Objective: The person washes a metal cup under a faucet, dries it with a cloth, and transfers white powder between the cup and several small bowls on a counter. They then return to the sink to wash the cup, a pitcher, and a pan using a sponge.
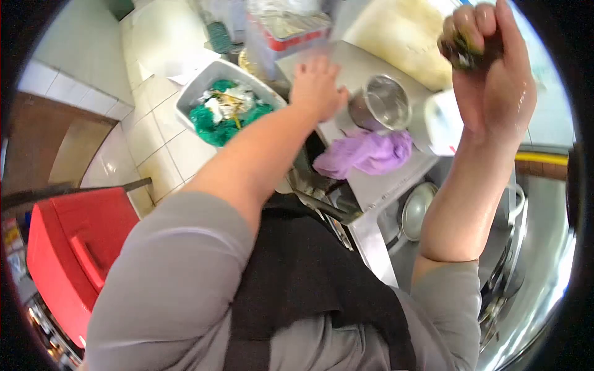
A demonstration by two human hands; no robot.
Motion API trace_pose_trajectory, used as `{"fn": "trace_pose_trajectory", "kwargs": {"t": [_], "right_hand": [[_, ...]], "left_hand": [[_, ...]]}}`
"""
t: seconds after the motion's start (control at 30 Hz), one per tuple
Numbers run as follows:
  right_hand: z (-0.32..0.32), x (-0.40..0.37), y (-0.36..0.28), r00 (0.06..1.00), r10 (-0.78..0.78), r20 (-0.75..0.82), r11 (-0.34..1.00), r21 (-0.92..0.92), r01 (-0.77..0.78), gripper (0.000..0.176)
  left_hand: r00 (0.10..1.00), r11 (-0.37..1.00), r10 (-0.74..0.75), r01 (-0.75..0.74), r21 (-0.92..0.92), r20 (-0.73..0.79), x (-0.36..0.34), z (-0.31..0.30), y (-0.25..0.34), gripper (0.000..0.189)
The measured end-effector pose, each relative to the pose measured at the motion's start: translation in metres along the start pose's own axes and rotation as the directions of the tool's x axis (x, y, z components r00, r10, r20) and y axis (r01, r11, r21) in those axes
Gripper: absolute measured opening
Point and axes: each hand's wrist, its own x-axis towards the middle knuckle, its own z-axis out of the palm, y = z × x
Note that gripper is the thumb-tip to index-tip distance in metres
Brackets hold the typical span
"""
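My left hand [317,89] reaches out over the metal counter [346,62], fingers spread and slightly blurred, holding nothing I can see. Close to its right stands a round steel pot [380,104], and a purple cloth [365,153] lies bunched in front of the pot. My right hand [495,80] is raised at the upper right, wet, its fingers curled round a dark, wet, green-and-yellow thing [465,54]. Its exact kind is hard to make out, as the fingers cover part of it.
A grey bin [184,102] with green bags and litter stands on the tiled floor at left. Lower left is a red box [80,241]. Pans [419,210] and utensils sit in the sink at right. A whitish board [405,40] lies at the counter's back, beside a white container [442,123].
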Motion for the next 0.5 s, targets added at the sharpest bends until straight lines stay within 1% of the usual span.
{"fn": "trace_pose_trajectory", "kwargs": {"t": [0.03,0.07,0.1,0.13,0.17,0.2,0.23,0.27,0.3,0.33,0.37,0.43,0.5], "right_hand": [[0.015,0.013,0.020,0.982,-0.179,0.053,0.905,-0.383,0.186,0.027],[0.027,0.028,0.055,0.929,-0.330,0.168,0.640,-0.684,0.351,0.023],[0.052,0.030,0.099,0.970,-0.114,0.215,0.768,-0.600,0.223,0.022],[0.078,0.032,0.142,0.960,0.120,0.253,0.844,-0.535,0.035,0.021],[0.103,0.034,0.185,0.901,0.336,0.275,0.848,-0.505,-0.162,0.022],[0.121,0.015,0.221,0.906,0.225,0.359,0.761,-0.645,0.066,0.025],[0.118,0.014,0.243,0.900,0.238,0.365,0.717,-0.691,0.090,0.028],[0.119,0.017,0.253,0.893,0.250,0.375,0.666,-0.735,0.123,0.031],[0.123,0.018,0.254,0.882,0.269,0.387,0.612,-0.775,0.154,0.035],[0.116,0.027,0.247,0.882,0.289,0.373,0.655,-0.749,0.102,0.036],[0.106,0.041,0.225,0.884,0.307,0.354,0.693,-0.720,0.048,0.036],[0.083,0.047,0.168,0.902,0.372,0.218,0.779,-0.602,-0.176,0.035],[0.038,0.038,0.127,0.944,0.291,0.155,0.807,-0.570,-0.156,0.032]], "left_hand": [[1.000,1.000,-0.010,0.010,-0.010,-0.002,-0.002,-0.002,0.000,0.058],[1.000,1.000,-0.020,0.020,-0.019,-0.004,-0.001,-0.003,-0.002,0.057],[0.983,1.000,0.025,-0.022,0.020,-0.183,0.003,0.010,-0.006,0.058],[0.934,0.996,0.078,-0.057,0.068,-0.349,0.003,0.034,-0.010,0.059],[0.937,0.996,0.082,-0.067,0.056,-0.339,-0.003,0.032,-0.013,0.059],[0.941,0.996,0.087,-0.077,0.045,-0.328,-0.010,0.019,-0.015,0.059],[0.987,0.998,0.050,-0.055,-0.031,-0.155,-0.008,0.006,-0.012,0.058],[1.000,0.995,0.021,-0.019,-0.102,0.016,-0.006,-0.011,-0.011,0.057],[0.997,0.996,0.043,-0.047,-0.074,-0.063,-0.003,-0.002,-0.014,0.054],[0.979,0.996,0.046,-0.060,-0.066,-0.196,-0.004,0.007,-0.015,0.055],[0.944,0.996,0.055,-0.077,-0.053,-0.326,-0.005,0.007,-0.013,0.056],[0.996,0.994,0.008,-0.017,-0.103,-0.088,0.000,0.012,-0.009,0.059],[0.998,0.993,-0.013,0.020,-0.119,0.065,-0.003,-0.010,-0.010,0.063]]}}
